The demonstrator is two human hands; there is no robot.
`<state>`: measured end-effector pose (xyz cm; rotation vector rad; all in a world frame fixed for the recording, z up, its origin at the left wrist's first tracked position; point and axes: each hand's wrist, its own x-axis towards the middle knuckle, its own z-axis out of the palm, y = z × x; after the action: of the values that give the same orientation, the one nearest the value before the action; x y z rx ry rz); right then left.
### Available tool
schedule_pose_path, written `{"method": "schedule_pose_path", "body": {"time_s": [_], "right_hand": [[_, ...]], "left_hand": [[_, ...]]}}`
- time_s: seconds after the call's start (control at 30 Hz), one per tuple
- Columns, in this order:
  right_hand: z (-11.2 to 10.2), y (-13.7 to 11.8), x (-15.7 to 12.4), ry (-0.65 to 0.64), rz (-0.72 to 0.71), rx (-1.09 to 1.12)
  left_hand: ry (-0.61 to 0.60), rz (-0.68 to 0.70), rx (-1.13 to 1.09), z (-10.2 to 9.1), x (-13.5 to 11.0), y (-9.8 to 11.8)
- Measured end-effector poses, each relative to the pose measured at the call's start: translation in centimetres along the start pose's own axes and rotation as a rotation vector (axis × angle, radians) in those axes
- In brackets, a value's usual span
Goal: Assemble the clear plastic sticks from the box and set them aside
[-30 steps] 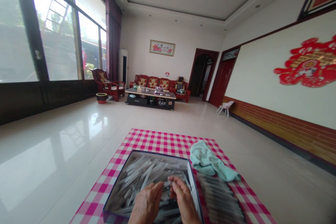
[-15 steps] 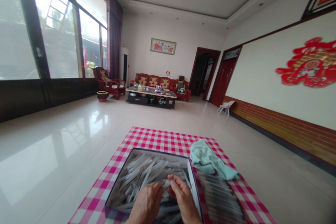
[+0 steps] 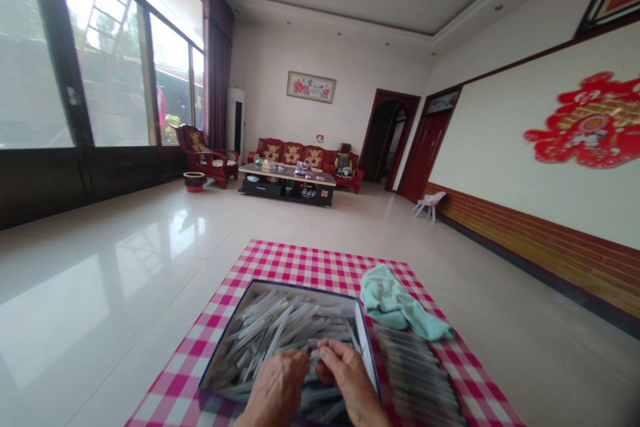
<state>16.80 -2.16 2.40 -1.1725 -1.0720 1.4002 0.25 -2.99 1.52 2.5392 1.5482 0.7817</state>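
A shallow dark-edged box [image 3: 207, 373] full of several thin pale sticks [image 3: 270, 327] lies on a pink and white checked cloth [image 3: 305, 263]. My left hand [image 3: 277, 387] and my right hand [image 3: 347, 383] are both over the near part of the box, fingertips meeting in a pinch on one stick. Both sets of fingers are curled and closed. Right of the box lies a row of dark sticks [image 3: 417, 380], blurred.
A mint green rag [image 3: 395, 303] lies bunched on the cloth by the box's far right corner. Glossy tiled floor [image 3: 125, 280] surrounds the cloth. Far off stand a low coffee table [image 3: 287, 183], red sofa, armchair and a small white chair [image 3: 430, 203].
My hands have slid slightly down and nearer me over the box, still pinching together. The view has shifted a little; nothing else moved.
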Motion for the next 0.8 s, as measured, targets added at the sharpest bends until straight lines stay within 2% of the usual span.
{"method": "schedule_pose_path", "body": {"time_s": [0.1,0.17,0.3,0.43,0.57,0.63,0.8], "right_hand": [[0.0,0.3,0.1,0.006,0.024,0.01],[0.2,0.3,0.1,0.01,0.027,0.035],[0.7,-0.2,-0.1,0.016,-0.04,0.01],[0.8,-0.6,-0.4,-0.03,-0.136,-0.063],[0.9,-0.6,-0.3,-0.129,-0.07,0.133],[1.0,-0.6,-0.4,-0.172,-0.081,0.219],[1.3,-0.9,-0.8,-0.219,-0.126,0.249]], "left_hand": [[-0.001,0.022,0.073,0.1,0.1,0.1],[0.007,0.014,0.027,-0.2,0.2,0.3],[-0.009,-0.04,-0.258,-1.0,0.4,0.4],[-0.043,-0.096,-0.434,-1.5,0.7,0.3],[-0.11,-0.144,-0.643,-1.6,1.1,0.0],[-0.158,-0.165,-0.745,-1.8,1.3,-0.1],[-0.309,-0.231,-1.043,-2.5,1.3,-0.4]]}}
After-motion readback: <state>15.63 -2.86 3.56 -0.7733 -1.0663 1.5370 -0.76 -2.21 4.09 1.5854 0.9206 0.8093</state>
